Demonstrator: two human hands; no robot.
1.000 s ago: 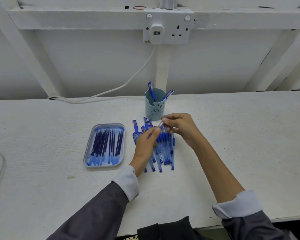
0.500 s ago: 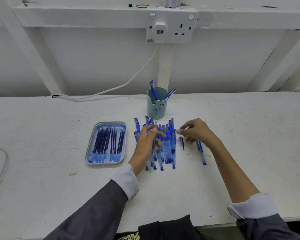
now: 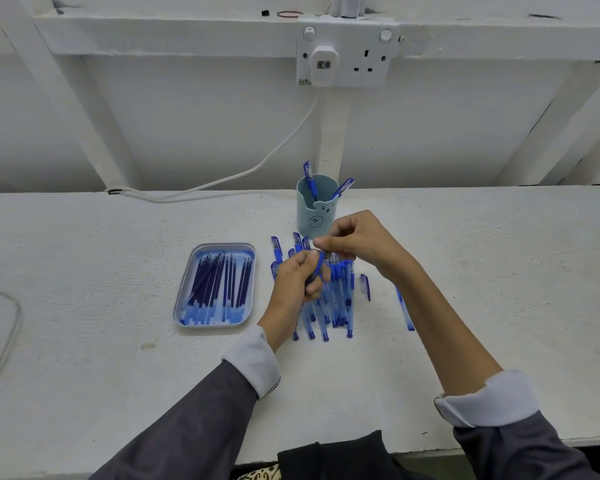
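Observation:
A heap of blue pens (image 3: pixel 336 299) lies on the white bench in front of a pale blue pen cup (image 3: pixel 314 213) that holds two pens. My left hand (image 3: pixel 298 282) grips one blue pen (image 3: pixel 318 268) above the heap. My right hand (image 3: pixel 357 240) pinches the upper end of that same pen with thumb and fingers. What exactly sits between the right fingertips is too small to tell. A loose pen cap (image 3: pixel 365 286) and a single pen barrel (image 3: pixel 405 311) lie to the right of the heap.
A blue tray (image 3: pixel 187 296) with several dark blue refills sits left of the heap. A white cable (image 3: pixel 257 168) runs from the wall socket (image 3: pixel 343 60) down to the bench. The bench's front edge is near my sleeves.
My right hand has come back from the bench on the right to the pen in my left hand. A cap and a barrel lie where it was. My left hand has lifted a pen from the heap.

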